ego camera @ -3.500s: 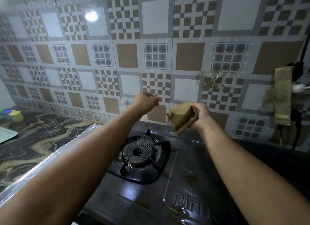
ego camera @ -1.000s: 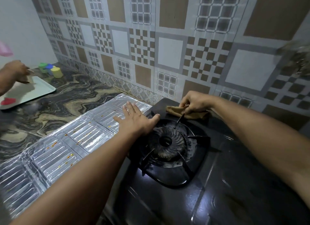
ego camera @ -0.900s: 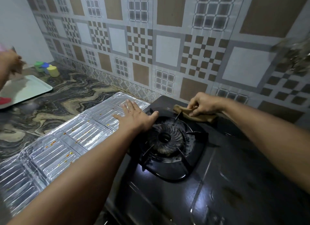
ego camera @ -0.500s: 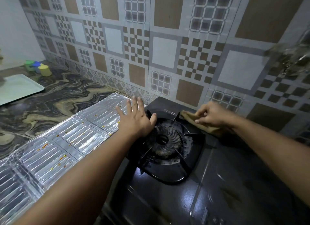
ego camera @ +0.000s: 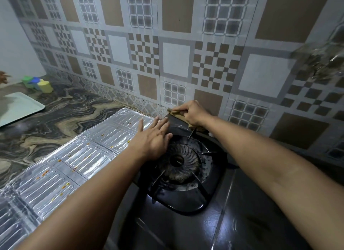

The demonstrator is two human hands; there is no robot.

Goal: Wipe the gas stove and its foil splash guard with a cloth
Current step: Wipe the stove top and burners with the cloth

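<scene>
A black gas stove [ego camera: 232, 221] fills the lower right, its burner [ego camera: 178, 161] ringed by a pan support. My right hand [ego camera: 193, 113] grips a brown cloth [ego camera: 176, 114] and presses it on the stove's far left corner, against the tiled wall. My left hand [ego camera: 154, 136] lies flat with straight fingers on the stove's left edge, beside the burner. A silver foil splash guard [ego camera: 74, 156] lies flat on the counter left of the stove, dotted with orange-yellow food specks.
Dark marbled counter [ego camera: 55, 119] stretches left. A pale tray [ego camera: 16, 108] and small coloured cups [ego camera: 40, 84] sit at its far left, where another person's hand [ego camera: 2, 77] shows at the frame edge. Patterned tiled wall [ego camera: 176, 59] stands directly behind the stove.
My right hand has slid the cloth leftward along the stove's back edge to its far left corner. My left hand stays flat by the burner. The other person's arm has drawn back.
</scene>
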